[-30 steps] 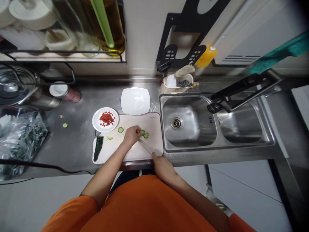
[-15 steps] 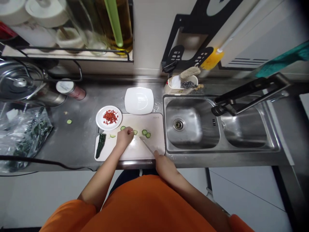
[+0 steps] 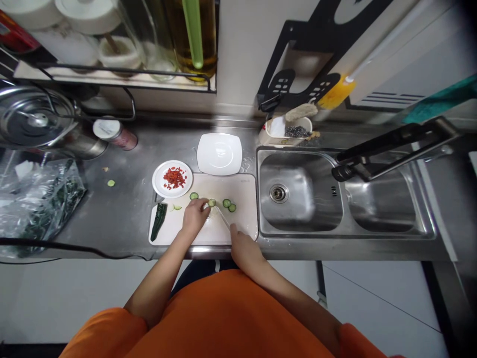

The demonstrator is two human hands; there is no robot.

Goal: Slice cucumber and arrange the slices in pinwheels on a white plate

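Observation:
My left hand [image 3: 195,219] is closed over the cutting board [image 3: 244,199], its fingertips pinching a small cucumber slice [image 3: 212,203]. My right hand [image 3: 246,247] grips a knife [image 3: 223,218] by its handle. The blade slants up and left, its tip just below that slice. To the right lie two overlapping cucumber slices [image 3: 229,205]. Another round slice [image 3: 194,196] is behind my left hand, and pale green scraps [image 3: 177,207] are to its left. A dark green piece of cucumber [image 3: 158,222] rests at the board's left edge.
A white plate with red berries [image 3: 155,185] overlaps the board's back left corner. Behind the board stands a square white plate [image 3: 219,151]. The double sink [image 3: 301,231] with a black faucet [image 3: 376,146] is at right. A plastic bag of greens [image 3: 48,204] lies at left.
My right hand has moved left with the knife, bringing the tip closer to my left fingers. The slice at my left fingertips now faces up more. The whole view has shifted slightly.

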